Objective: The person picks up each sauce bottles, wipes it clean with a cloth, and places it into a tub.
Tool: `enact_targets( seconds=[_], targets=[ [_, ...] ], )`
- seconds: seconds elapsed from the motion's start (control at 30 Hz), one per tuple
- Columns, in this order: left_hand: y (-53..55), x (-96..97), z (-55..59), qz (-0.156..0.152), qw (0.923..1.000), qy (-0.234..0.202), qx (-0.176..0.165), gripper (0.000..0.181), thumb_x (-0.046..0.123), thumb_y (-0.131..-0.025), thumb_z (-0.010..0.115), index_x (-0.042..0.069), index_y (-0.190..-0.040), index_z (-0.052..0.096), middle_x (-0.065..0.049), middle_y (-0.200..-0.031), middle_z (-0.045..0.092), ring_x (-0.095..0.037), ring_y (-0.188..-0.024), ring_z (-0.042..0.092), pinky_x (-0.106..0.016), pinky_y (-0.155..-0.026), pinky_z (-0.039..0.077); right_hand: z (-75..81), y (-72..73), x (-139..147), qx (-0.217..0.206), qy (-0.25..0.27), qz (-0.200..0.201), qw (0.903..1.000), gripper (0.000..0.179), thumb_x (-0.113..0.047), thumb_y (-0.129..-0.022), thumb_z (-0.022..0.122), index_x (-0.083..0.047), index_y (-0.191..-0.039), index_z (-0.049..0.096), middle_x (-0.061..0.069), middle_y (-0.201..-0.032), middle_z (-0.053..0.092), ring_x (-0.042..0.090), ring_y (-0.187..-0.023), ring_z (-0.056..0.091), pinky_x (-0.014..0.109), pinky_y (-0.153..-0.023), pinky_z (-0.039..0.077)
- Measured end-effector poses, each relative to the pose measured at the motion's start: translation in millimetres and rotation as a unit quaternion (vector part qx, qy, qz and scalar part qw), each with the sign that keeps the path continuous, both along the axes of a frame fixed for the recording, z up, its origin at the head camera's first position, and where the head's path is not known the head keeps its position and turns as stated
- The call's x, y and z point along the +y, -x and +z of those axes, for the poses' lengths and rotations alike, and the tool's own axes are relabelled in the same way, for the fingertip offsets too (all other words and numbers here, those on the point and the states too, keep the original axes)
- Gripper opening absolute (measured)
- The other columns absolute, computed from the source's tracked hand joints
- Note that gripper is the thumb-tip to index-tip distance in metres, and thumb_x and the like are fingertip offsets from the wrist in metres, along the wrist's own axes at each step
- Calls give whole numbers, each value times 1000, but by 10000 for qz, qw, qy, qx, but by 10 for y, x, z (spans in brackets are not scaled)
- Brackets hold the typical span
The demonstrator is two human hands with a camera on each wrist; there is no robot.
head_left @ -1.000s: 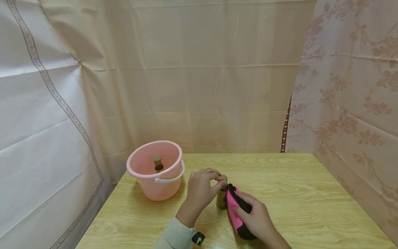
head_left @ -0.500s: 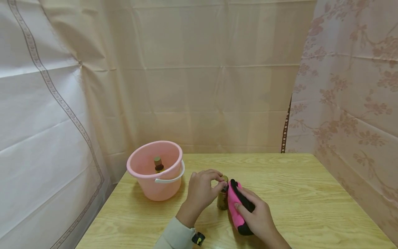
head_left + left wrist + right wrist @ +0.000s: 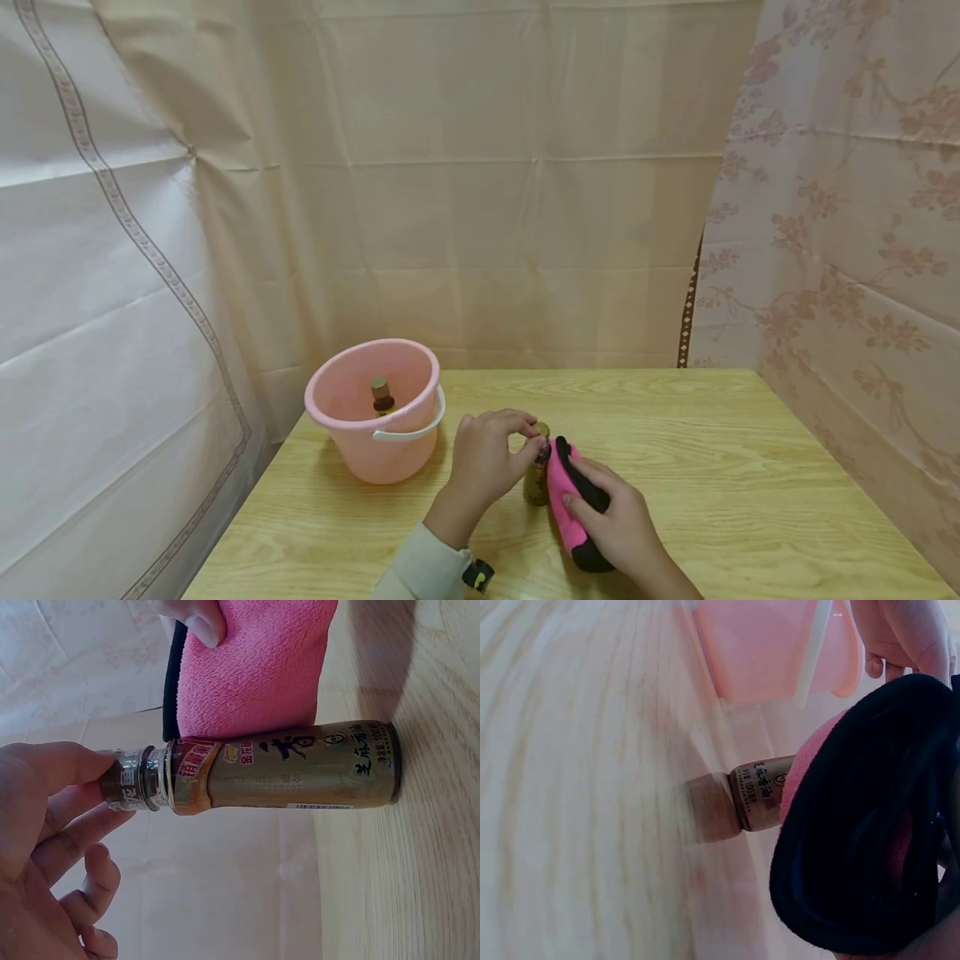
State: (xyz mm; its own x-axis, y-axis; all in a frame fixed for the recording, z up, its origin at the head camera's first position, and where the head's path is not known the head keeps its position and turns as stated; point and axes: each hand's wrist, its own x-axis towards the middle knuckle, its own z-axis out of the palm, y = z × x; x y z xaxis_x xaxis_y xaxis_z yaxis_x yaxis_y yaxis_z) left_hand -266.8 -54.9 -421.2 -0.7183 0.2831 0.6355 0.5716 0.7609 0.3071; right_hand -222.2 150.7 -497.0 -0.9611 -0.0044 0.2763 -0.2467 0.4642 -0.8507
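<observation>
A small sesame oil bottle [image 3: 262, 776] with a gold-brown label stands upright on the table. My left hand [image 3: 489, 454] pinches its cap [image 3: 124, 780] between thumb and fingers; the other fingers are loosely bent. In my right hand [image 3: 624, 515] is a folded pink cloth [image 3: 562, 493] with black edging, gripped between thumb and fingers. The cloth [image 3: 259, 664] lies against the bottle's side in the left wrist view. From the right wrist, the dark side of the cloth [image 3: 855, 832] hides most of the bottle [image 3: 761, 793], leaving its lower part visible.
A pink bucket [image 3: 322, 408] with a white handle [image 3: 408, 435] stands on the left of the wooden table [image 3: 720, 467]. Inside it is another bottle [image 3: 382, 396] with a brown cap. Curtains [image 3: 525, 208] hang behind and at both sides.
My right hand has moved the cloth slightly up along the bottle, then slightly back down. My left hand stays at the cap, and the bottle keeps its place.
</observation>
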Motion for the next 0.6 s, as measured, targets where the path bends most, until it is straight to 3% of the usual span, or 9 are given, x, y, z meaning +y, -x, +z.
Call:
enact_targets(
  seconds=[0.2, 0.6],
  targets=[
    [2, 5, -6, 101, 9999, -1, 84, 20, 48, -88, 80, 28, -86, 82, 18, -106, 77, -7, -94, 73, -32, -75, 37, -23, 8, 1, -194, -101, -19, 9998, 51, -23, -89, 81, -27, -138, 67, 2, -144, 63, 28, -133, 59, 50, -105, 51],
    [1, 17, -32, 157, 9997, -78, 150, 16, 42, -85, 84, 27, -85, 82, 18, -98, 73, -3, -87, 68, -26, -70, 30, -60, 32, 17, -514, -309, 18, 9982, 50, -29, -89, 81, -29, -138, 67, 1, -144, 62, 28, -133, 59, 51, -105, 51]
  ],
)
